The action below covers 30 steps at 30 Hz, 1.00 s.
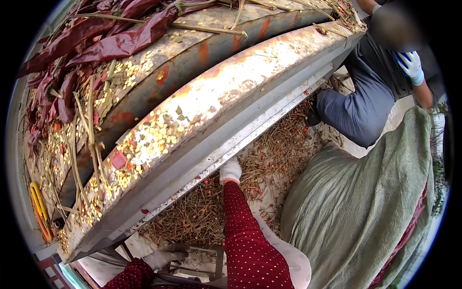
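Observation:
My right hand (230, 171), in a white knit glove, reaches down against the lower edge of the metal table's (269, 130) side. Its fingers are hidden, so what it holds, if anything, does not show. Under and around it lies a litter of dry stems (192, 212) with small red bits. My left hand (166, 256), in a greyish glove, is low beside a small stool frame (219, 262). The fingers of that hand stretch out to the right over the frame, with nothing visible in them.
Dark red dried chili peppers (120, 41) and pale seeds (149, 142) cover the tabletop. Yellow-handled scissors (39, 202) lie at its left edge. A bulging green woven sack (356, 192) stands at my right. Beyond it sits another person (358, 106), wearing a white-and-blue glove.

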Tool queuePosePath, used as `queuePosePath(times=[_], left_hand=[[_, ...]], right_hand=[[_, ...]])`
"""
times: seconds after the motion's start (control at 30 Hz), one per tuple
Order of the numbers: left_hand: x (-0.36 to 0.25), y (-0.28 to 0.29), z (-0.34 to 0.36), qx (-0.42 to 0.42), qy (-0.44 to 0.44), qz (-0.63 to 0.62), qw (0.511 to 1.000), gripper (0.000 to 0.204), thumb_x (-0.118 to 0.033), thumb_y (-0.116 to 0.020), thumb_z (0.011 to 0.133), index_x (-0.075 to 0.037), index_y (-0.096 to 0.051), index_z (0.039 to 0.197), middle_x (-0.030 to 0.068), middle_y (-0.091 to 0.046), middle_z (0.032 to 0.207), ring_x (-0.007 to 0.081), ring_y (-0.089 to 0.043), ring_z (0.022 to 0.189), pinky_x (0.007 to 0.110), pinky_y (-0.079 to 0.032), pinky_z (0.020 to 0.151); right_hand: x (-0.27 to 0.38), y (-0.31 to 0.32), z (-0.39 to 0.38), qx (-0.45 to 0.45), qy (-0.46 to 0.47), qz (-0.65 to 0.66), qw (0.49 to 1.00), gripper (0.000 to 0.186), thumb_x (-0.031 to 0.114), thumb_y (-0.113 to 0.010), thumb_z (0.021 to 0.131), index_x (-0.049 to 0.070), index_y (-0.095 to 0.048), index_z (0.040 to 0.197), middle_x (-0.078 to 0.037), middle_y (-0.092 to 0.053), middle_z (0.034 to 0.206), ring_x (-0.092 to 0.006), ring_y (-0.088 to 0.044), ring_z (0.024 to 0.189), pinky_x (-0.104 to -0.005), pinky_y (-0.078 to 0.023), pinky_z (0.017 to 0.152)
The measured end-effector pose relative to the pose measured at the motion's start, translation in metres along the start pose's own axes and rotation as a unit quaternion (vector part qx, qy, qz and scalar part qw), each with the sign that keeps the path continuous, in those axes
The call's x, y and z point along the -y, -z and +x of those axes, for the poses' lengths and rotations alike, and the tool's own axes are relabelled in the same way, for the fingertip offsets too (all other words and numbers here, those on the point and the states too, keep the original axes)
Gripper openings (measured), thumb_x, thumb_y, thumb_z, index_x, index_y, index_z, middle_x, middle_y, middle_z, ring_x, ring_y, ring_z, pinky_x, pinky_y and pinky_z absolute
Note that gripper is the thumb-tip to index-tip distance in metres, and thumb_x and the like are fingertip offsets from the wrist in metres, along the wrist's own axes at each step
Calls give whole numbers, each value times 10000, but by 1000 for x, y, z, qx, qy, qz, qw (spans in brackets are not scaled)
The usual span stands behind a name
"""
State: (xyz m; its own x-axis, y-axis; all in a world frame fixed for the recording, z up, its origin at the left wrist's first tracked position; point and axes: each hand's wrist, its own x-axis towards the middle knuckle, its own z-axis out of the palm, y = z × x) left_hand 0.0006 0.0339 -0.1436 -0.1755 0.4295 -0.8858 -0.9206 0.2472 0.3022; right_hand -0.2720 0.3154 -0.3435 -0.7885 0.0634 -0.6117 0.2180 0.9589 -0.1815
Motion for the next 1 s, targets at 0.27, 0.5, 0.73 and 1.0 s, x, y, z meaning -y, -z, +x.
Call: queuePosePath(times=[0.27, 0.5, 0.73, 1.0], left_hand=[[1, -12, 3, 39, -75, -6, 996, 564, -222, -660, 963, -31, -486, 1464, 107, -644, 1282, 172, -600, 1131, 310, -449, 1028], [-13, -20, -20, 9, -155, 95, 983, 548, -332, -642, 944, -70, -542, 1415, 91, -663, 1228, 162, -610, 1078, 295, -472, 961], [-22, -30, -46, -10, -264, 103, 959, 525, -342, -665, 907, -26, -621, 1324, 81, -665, 1089, 141, -617, 981, 285, -487, 898], [-32, -38, -84, -12, -281, 97, 955, 512, -297, -647, 926, -9, -593, 1345, 82, -681, 1067, 161, -654, 961, 298, -520, 888]], right_hand=[[39, 17, -134, -144, -90, 683, 711, 511, -36, -560, 932, -3, -501, 1438, -164, -610, 1346, -236, -614, 1161, -308, -460, 998], [16, 40, -178, -143, -14, 794, 591, 373, 63, -628, 930, -12, -603, 1296, -60, -675, 999, -160, -617, 837, -303, -495, 750], [22, 105, -238, -65, 188, 890, 409, 212, 193, -654, 975, 77, -619, 1149, -56, -636, 935, -193, -584, 767, -334, -494, 623], [19, 205, -358, -208, 223, 744, 594, 251, 201, -612, 996, 41, -623, 1189, -35, -614, 865, -142, -555, 685, -270, -462, 604]])
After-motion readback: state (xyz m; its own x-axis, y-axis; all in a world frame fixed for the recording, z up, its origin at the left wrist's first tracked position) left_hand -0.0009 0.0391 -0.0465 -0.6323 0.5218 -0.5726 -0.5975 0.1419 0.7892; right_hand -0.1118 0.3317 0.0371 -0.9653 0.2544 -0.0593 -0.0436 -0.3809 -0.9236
